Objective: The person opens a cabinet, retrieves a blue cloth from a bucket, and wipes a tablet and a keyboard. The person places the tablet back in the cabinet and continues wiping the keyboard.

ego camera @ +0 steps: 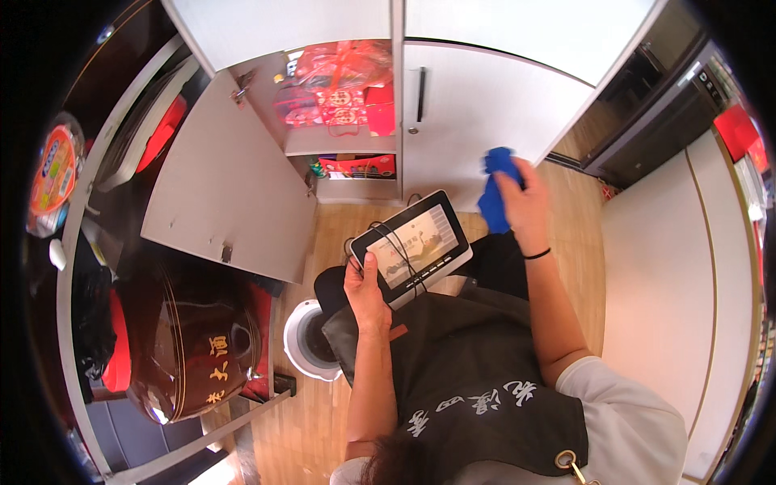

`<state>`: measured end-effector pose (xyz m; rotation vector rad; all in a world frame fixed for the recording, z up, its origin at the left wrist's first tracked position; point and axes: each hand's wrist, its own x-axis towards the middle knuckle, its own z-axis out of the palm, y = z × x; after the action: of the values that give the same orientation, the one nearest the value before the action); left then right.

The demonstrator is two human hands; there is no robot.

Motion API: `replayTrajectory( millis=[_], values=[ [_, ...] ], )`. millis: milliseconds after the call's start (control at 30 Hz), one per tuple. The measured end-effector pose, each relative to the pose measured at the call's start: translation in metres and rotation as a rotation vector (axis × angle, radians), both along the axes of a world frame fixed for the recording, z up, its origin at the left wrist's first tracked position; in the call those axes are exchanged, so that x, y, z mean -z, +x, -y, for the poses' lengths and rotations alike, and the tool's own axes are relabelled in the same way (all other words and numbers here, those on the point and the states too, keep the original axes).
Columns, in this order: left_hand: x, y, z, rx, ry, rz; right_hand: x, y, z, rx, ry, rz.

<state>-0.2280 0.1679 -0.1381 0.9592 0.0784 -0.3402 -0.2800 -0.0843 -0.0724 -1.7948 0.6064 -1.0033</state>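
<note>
My left hand (368, 297) grips the left corner of a flat electronic display device (445, 267), thumb on its front. The device has a white casing, a black bezel, a picture with writing on its front and a row of buttons along the lower edge. A thin black cable (397, 245) is looped around it. My right hand (526, 209) holds a crumpled blue cloth (496, 203) up to the right of the device, apart from it. The device is tilted above my lap, over a dark apron (448, 345) bearing writing.
A cabinet door (233, 188) stands open at left; red bags and boxes (348, 103) fill the shelves. Beside my left knee is a white bucket (297, 357). A large brown jar (194, 345) sits on a metal rack (73, 339). A pale panel (661, 242) borders the right.
</note>
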Motion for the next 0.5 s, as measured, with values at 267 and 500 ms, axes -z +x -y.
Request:
replayTrajectory(
  millis=[267, 500],
  values=[
    [0.001, -0.004, 0.015, 0.042, 0.166, 0.102, 0.005, 0.009, -0.137, -0.358, -0.59, -0.142],
    [-0.017, -0.014, -0.012, -0.146, 0.261, 0.214, 0.011, 0.035, -0.097, -0.124, -0.752, -0.288]
  ],
)
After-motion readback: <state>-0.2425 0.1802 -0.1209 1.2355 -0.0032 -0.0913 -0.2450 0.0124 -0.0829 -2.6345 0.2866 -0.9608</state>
